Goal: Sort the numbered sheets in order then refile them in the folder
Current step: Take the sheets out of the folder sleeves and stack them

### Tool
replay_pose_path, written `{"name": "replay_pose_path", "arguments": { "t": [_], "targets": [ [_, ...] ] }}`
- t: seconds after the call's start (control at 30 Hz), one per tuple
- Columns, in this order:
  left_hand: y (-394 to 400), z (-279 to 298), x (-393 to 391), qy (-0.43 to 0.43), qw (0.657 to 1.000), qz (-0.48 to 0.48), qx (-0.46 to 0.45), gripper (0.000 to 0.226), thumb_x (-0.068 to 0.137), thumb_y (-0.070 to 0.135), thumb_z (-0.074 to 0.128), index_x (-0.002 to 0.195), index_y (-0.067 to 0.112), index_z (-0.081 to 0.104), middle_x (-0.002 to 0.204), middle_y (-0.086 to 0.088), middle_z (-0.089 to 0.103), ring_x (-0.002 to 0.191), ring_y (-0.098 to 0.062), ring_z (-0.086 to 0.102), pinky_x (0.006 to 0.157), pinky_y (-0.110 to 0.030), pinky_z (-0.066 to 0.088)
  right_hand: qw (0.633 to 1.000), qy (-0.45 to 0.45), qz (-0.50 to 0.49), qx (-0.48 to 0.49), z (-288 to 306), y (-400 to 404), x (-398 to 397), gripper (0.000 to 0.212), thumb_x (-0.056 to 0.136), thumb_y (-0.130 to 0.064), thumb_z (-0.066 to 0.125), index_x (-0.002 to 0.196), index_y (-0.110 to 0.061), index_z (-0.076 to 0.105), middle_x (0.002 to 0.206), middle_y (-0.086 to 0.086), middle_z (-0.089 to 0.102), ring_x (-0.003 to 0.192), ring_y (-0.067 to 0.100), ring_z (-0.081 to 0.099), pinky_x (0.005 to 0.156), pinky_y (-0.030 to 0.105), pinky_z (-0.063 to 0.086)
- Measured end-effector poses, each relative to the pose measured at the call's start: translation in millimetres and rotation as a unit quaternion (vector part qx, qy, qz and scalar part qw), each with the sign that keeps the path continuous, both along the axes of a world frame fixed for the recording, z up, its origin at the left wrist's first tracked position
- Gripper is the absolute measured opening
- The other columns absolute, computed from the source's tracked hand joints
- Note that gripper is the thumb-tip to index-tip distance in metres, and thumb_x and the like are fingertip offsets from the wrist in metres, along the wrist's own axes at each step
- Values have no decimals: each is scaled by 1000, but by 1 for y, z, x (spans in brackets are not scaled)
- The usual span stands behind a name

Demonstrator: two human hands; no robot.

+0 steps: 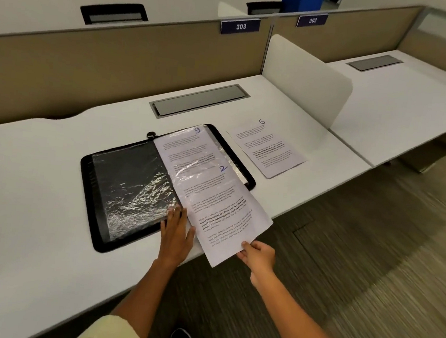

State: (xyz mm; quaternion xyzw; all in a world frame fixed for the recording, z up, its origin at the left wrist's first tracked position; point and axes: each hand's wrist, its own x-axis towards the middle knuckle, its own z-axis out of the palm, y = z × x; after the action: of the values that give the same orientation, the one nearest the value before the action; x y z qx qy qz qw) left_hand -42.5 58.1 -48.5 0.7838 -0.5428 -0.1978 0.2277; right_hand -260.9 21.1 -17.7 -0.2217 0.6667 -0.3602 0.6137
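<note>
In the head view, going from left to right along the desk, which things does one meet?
Empty plastic sleeve of the folder → left hand → sheet 2 → right hand → sheet 6.

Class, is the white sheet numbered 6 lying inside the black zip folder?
No: the white sheet numbered 6 lies on the desk, right of the black zip folder.

— What does the folder (123, 189) look like?
— Black, lying open and flat on the desk, with crinkled clear sleeves inside. The left sleeve looks empty.
— And the sheets?
— Sheet 9 (188, 149) sits in the right sleeve. Sheet 2 (223, 214) is white with printed text and a blue handwritten number; it lies slanted over the folder's right half, its lower end sticking out past the desk edge. Sheet 6 (268, 148) lies flat just right of the folder, possibly not touching it.
</note>
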Motion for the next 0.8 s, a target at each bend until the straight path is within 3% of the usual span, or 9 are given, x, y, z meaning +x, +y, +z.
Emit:
{"name": "replay_pose_path", "arguments": {
  "t": [0.2,0.37,0.5,0.8],
  "targets": [
    [23,6,-41,3,1000,-7,24,65,104,37,36,156,16,3,163,-3,-9,148,-14,-17,120,-43,-8,1000,-22,14,1,-1,31,-49,9,91,-1,66,99,-5,66,102,11,71,91,22,72,79,36,62],
    [37,11,-79,-19,999,-4,41,66,104,38,35,156,15,3,163,-3,-9,150,-18,-14,121,-44,-6,999,-34,-11,-20,-1,51,-89,10,93,2,64,99,-5,64,98,11,71,87,20,71,72,30,60],
    [42,12,-106,-28,999,-11,44,67,104,39,35,156,15,1,163,-3,-10,149,-18,-14,122,-46,-5,999,-25,-22,-35,0,59,-122,10,94,1,63,97,-8,66,98,8,72,89,20,71,74,31,59],
    [21,25,-143,-41,999,-28,11,68,103,40,37,156,16,2,163,-3,-14,148,-17,-17,121,-45,-6,996,-8,-65,-61,8,51,-179,8,94,-2,63,100,-6,66,104,9,73,93,20,70,75,32,58]
  ]
}}
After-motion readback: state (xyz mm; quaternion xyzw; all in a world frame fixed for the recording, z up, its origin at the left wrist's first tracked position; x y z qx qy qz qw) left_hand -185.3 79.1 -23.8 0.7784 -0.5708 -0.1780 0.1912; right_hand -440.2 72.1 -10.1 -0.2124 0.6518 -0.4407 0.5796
